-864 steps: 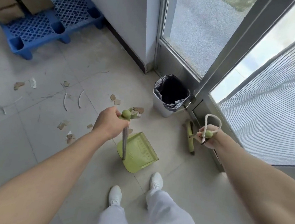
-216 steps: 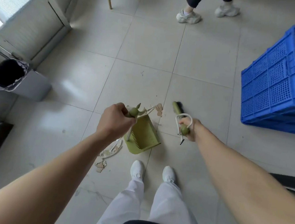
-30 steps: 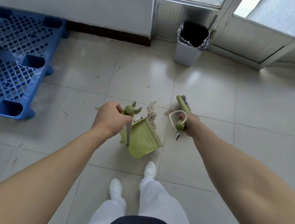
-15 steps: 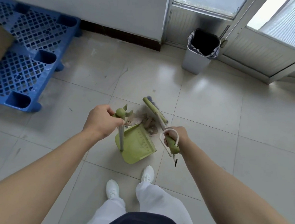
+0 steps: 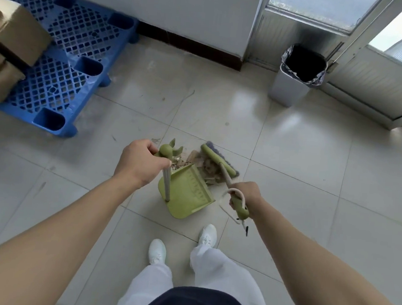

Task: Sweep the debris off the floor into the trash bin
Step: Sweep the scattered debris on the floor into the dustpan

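Since a second earlier, our broom [image 5: 218,159] had swung in to the dustpan [image 5: 189,193] mouth, debris [image 5: 206,166] piled between them. Our left hand [image 5: 140,164] gripped the dustpan handle, our right hand [image 5: 245,194] the broom's; the trash bin [image 5: 289,93] stood well beyond the dustpan.

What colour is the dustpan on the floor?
Light green. The dustpan shows best in the head view.

We see the debris [image 5: 201,164] between dustpan [image 5: 186,195] and broom head [image 5: 219,158]; the trash bin [image 5: 296,75] stands far right, pallet [image 5: 64,67] far left.
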A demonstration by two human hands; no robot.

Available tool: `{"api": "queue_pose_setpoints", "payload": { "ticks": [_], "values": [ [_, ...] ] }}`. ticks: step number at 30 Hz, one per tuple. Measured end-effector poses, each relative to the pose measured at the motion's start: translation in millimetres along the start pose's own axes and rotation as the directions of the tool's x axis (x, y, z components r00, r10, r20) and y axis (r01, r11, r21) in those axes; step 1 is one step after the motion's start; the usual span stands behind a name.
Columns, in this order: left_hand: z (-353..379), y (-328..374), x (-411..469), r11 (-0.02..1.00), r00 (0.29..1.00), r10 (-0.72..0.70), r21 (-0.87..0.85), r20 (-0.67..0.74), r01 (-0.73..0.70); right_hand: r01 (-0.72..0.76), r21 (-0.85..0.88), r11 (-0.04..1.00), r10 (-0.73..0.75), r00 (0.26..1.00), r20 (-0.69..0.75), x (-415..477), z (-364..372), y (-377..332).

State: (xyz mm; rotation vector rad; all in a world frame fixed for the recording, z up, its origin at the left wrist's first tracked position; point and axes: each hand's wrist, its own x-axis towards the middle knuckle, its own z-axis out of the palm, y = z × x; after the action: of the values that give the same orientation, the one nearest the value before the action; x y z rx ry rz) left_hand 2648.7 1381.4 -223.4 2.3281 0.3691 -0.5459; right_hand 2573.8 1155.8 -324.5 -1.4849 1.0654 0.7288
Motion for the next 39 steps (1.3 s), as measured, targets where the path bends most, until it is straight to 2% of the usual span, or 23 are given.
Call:
{"api": "queue_pose_setpoints", "payload": {
  "ticks": [3,9,11,13,18,24,29,32,34,37,39],
  "values": [
    [-8,-8,2,1.0,1.0,0.017,-0.003,0.012,-0.017,-0.01,0.106,0.994,0.016,0.998,-0.06,-13,-9,14],
    [-29,-31,3,0.997,0.995,0.07,0.008,0.072,-0.071,-0.018,0.191,0.981,0.053,0.982,-0.183,-21,-13,29],
    [-41,-46,1,0.995,0.992,0.095,0.013,0.085,-0.096,0.005,0.333,0.943,0.07,0.974,-0.214,-21,-2,29],
    [-49,-55,0,0.993,0.99,0.115,0.016,0.082,-0.117,0.02,0.427,0.904,0.075,0.976,-0.203,-22,14,29],
    [-80,-85,7,0.987,0.981,0.156,0.027,0.115,-0.16,0.004,0.42,0.908,0.034,0.996,-0.083,-39,123,41],
    [-108,-113,21,0.985,0.969,0.169,0.011,0.179,-0.173,-0.009,0.647,0.762,0.158,0.972,-0.173,-64,150,70],
    [-121,-120,22,0.977,0.956,0.2,0.036,0.216,-0.212,0.054,0.722,0.689,0.183,0.952,-0.246,-93,163,80],
    [-129,-129,22,0.973,0.961,0.207,0.06,0.183,-0.221,0.063,0.746,0.663,0.24,0.926,-0.292,-86,159,82],
    [-134,-138,22,0.978,0.97,0.191,0.051,0.151,-0.2,0.037,0.769,0.639,0.258,0.931,-0.259,-82,167,75],
    [-137,-150,23,0.987,0.984,0.152,0.027,0.087,-0.155,0.059,0.833,0.55,0.166,0.97,-0.178,-75,199,59],
    [-136,-154,20,0.987,0.986,0.15,0.044,0.069,-0.153,0.034,0.835,0.548,0.151,0.979,-0.139,-76,214,53]
  ]
}}
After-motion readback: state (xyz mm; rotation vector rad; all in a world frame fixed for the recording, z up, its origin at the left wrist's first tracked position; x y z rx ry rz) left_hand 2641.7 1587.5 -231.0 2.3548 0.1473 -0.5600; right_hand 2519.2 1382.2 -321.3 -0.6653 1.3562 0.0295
